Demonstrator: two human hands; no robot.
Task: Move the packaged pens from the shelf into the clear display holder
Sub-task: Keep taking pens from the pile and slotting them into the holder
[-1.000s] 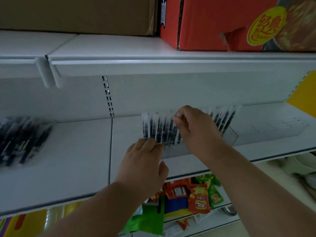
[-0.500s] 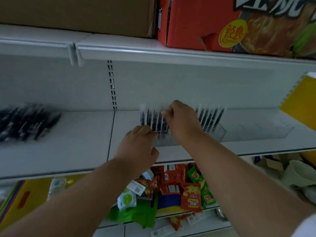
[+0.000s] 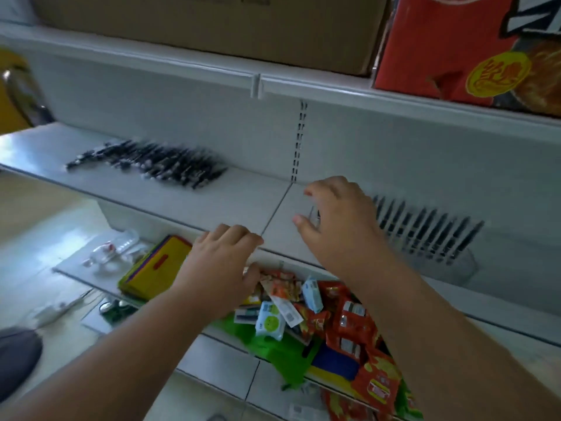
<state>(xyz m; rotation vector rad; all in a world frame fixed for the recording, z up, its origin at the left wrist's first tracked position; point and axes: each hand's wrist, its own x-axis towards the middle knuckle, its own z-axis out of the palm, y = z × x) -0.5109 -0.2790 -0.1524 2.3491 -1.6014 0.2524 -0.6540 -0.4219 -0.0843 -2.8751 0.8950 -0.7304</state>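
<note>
1. Packaged pens (image 3: 425, 230): row of dark pens in clear sleeves, standing tilted inside the clear display holder (image 3: 455, 265), on the right section of the white shelf (image 3: 212, 202), near its front edge. Blurred, count unclear.
2. Loose pens (image 3: 148, 162): second batch lying flat in a spread on the left section of the same shelf, toward the back wall, well apart from the holder. Motion-blurred.
3. Holder: transparent, walls barely readable; its left end is hidden behind the right hand.
4. Right hand (image 3: 337, 217): over the shelf at the holder's left end, just right of the shelf seam, fingers loosely curved with thumb spread forward. Nothing visibly gripped. Something small and dark shows beside the palm, too unclear to name.
5. Left hand (image 3: 221, 265): at the shelf's front edge, just left of the seam, fingers bent over the lip, knuckles up. Holds nothing visible; whether the fingertips touch the edge I cannot tell.
6. Upper shelf: brown carton (image 3: 212, 22) at left and centre, red printed carton (image 3: 473, 47) at the right.
7. Lower shelf: heap of red snack packets (image 3: 349, 323) below the hands, a yellow folder (image 3: 154, 268) to their left, green packaging under the heap.
</note>
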